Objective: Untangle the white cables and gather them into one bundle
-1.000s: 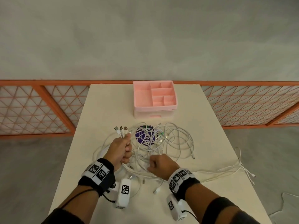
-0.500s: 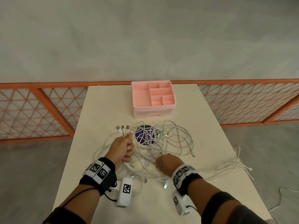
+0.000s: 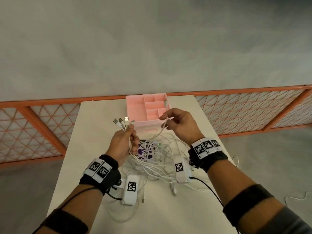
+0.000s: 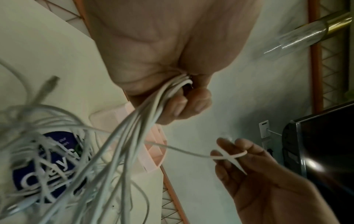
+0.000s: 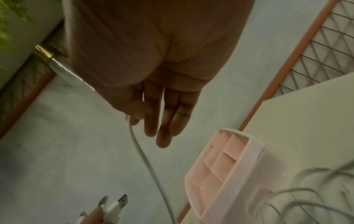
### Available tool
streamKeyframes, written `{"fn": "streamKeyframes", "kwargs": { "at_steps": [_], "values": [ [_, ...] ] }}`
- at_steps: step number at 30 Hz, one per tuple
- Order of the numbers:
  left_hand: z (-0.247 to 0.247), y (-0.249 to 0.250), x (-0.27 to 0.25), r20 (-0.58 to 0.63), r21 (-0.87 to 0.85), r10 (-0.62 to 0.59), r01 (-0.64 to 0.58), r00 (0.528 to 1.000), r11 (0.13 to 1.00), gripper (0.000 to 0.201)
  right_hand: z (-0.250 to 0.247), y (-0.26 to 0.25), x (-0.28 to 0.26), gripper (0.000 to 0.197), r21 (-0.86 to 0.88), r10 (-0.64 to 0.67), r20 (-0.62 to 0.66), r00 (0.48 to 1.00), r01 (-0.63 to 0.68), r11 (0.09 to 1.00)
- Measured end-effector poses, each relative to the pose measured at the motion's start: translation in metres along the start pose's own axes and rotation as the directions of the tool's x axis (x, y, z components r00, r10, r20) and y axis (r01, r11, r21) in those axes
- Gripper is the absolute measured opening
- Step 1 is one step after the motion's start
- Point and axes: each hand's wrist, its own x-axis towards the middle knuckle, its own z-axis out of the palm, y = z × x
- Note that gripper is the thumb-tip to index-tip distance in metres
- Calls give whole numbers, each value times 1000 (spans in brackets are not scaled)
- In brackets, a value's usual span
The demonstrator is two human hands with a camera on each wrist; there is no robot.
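Note:
A tangle of white cables [image 3: 157, 159] lies on the cream table [image 3: 94, 125] over a purple round sticker [image 3: 143, 151]. My left hand [image 3: 124, 142] is raised above the tangle and grips several cable ends; their USB plugs [image 3: 121, 121] stick out above the fist. In the left wrist view the gripped strands [image 4: 168, 91] run down into the tangle [image 4: 57, 151]. My right hand [image 3: 180, 124] is lifted in front of the pink box and pinches one white cable [image 3: 166, 107] between thumb and forefinger, its plug pointing up. The right wrist view shows this cable [image 5: 145, 163] hanging from the fingers.
A pink compartment box [image 3: 146, 107] stands at the table's far edge, behind both hands. An orange lattice fence [image 3: 33, 129] runs behind the table. More white cable [image 3: 236, 161] trails off the table's right side to the floor.
Both hands rose from the table. The right hand left the tangle, lifted up and forward with a single cable end pinched. The left hand kept its grip on the plug ends.

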Motion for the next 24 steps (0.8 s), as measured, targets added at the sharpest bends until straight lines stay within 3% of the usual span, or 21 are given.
{"fn": "streamKeyframes", "kwargs": {
  "at_steps": [5,8,16,20,24],
  "values": [
    [17,1,7,32,-82,-37,39,999,996,35,1,-5,0,8,247,-25,-92,995,47,968],
    [26,-3,12,47,-145,-107,113,993,983,26,13,1,-5,18,280,18,-48,999,-4,960],
    [47,-12,17,32,-141,-146,149,989,979,15,40,29,-12,9,116,126,-27,992,-122,986],
    [50,-16,17,16,-58,-101,102,995,993,19,49,38,-10,6,18,91,-90,992,-90,996],
    [50,-17,18,-20,31,-37,37,999,999,23,56,40,-11,7,-10,74,-57,996,-75,997]
  ]
}}
